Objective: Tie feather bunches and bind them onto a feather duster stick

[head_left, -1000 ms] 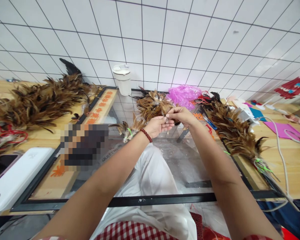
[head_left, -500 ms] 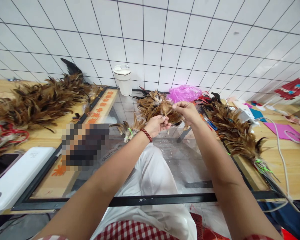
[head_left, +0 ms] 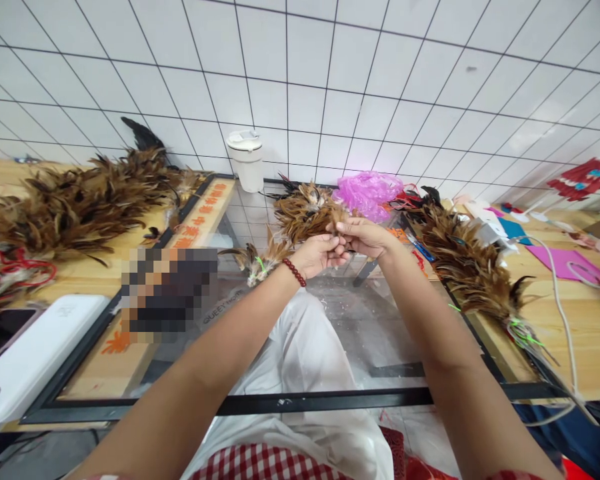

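My left hand (head_left: 319, 256), with a dark red bead bracelet at its wrist, is pinched on a small brown feather (head_left: 338, 219). Touching its fingertips, my right hand (head_left: 364, 236) pinches the same feather near its base. Both hands are above the glass table, just in front of a loose pile of brown feathers (head_left: 305, 213). A small feather bunch (head_left: 263, 259) with a green tie lies on the glass left of my left hand. Behind my right hand is a crumpled pink plastic bag (head_left: 369, 193).
A white lidded cup (head_left: 249, 162) stands at the back. Large feather heaps lie left (head_left: 80, 203) and right (head_left: 465, 253). A white power bank (head_left: 43, 357) is at the left, and a white cable (head_left: 563, 313) runs down the right side. The table has a black front edge (head_left: 325, 400).
My right hand has moved down and slightly left, so that its fingers now meet those of my left hand at the feather. The feather's spread part is now mostly hidden.
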Motion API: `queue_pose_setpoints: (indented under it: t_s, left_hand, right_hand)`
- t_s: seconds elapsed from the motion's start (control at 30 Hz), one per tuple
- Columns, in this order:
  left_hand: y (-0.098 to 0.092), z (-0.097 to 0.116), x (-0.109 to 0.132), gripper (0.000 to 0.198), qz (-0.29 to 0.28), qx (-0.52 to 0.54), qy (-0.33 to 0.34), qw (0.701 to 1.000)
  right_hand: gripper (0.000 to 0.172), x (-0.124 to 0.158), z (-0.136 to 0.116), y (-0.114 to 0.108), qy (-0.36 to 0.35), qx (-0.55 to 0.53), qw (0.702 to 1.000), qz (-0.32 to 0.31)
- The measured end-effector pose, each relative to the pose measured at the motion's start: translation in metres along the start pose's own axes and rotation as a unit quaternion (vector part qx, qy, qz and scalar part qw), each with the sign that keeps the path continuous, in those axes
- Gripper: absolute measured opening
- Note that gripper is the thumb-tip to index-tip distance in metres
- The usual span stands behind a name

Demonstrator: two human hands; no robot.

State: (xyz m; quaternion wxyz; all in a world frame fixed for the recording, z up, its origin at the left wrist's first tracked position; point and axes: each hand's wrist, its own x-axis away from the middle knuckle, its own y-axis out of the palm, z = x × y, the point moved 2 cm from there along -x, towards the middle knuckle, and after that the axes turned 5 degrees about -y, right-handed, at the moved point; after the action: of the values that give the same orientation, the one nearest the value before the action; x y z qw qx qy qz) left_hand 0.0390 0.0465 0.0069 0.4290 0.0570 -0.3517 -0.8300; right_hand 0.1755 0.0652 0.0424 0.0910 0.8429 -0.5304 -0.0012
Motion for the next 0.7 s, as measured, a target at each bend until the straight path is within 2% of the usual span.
queue_pose_setpoints:
  t_s: [0.17,0.27,0.47,0.57,0.63,0.7]
  left_hand:
    - [-0.0032,-0.0033,-0.0037,0.017,-0.024,0.002,-0.004,1.0]
    - [-0.0056,-0.0029,-0.0048,0.018,-0.011,-0.019,0.003,1.0]
    - [0.0003,-0.0046,-0.0034,0.016,0.051,-0.088,-0.002,0.995]
    - [0.0015,-0.0038,-0.0043,0.012,0.059,-0.045,0.017,0.997]
    - [-0.0004,-0.0022,-0.0052,0.007,0.067,0.005,0.033,0.997]
    - [-0.0031,-0.0003,-0.0058,0.005,0.08,0.048,0.043,0.995]
  right_hand:
    - [0.038,-0.0058,0.0045,-0.0021,-0.03,0.042,0.995,0.084]
    - [0.04,-0.0071,0.0046,-0.0047,-0.048,0.107,0.987,0.112]
    - [0.043,-0.0061,0.0027,0.0025,-0.074,0.155,0.98,0.103]
    - [0.04,-0.0052,0.0009,0.0032,-0.072,0.168,0.978,0.101]
    - [0.036,-0.0045,-0.0017,0.0005,-0.098,0.178,0.975,0.09]
    - [0.043,-0.0045,-0.0034,-0.0033,-0.124,0.193,0.971,0.069]
